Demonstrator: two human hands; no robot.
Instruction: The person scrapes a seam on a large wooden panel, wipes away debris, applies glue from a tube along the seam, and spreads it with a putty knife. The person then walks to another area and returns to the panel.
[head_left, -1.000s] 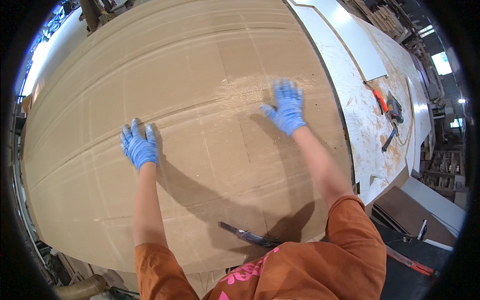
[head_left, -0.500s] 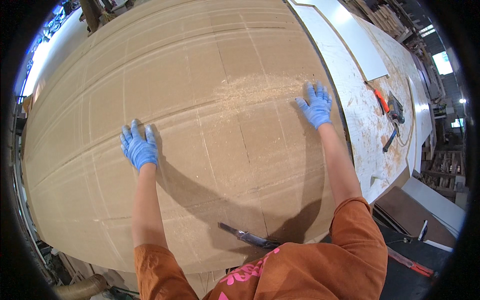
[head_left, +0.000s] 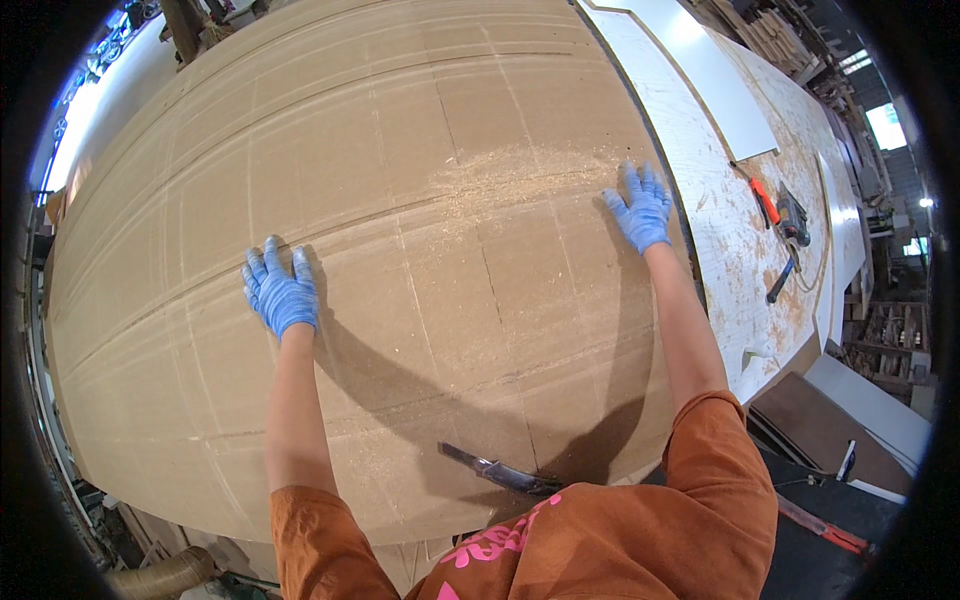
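Note:
A large brown board (head_left: pixel 330 180), scored with long grooves and pale scratch lines, spreads out before me. My left hand (head_left: pixel 281 288), in a blue glove, rests on its left part with fingers spread, holding nothing. Toward the board's right edge lies my right hand (head_left: pixel 642 207), gloved the same way, fingers apart and empty. Sawdust (head_left: pixel 510 180) is scattered over the board, just left of my right hand. Near my body, a dark tool with a long narrow blade or tip (head_left: pixel 495 472) lies at the board's near edge, partly hidden by my shirt.
Right of the board stands a white work surface (head_left: pixel 720 270) strewn with wood dust. On it lie an orange-handled tool (head_left: pixel 765 200), a dark power tool (head_left: pixel 793 218), a hammer-like tool (head_left: pixel 781 281) and a white panel (head_left: pixel 710 90). A ribbed hose (head_left: pixel 165 577) shows at lower left.
My right hand has slid slightly to the right, closer to the board's edge. My left hand has barely moved.

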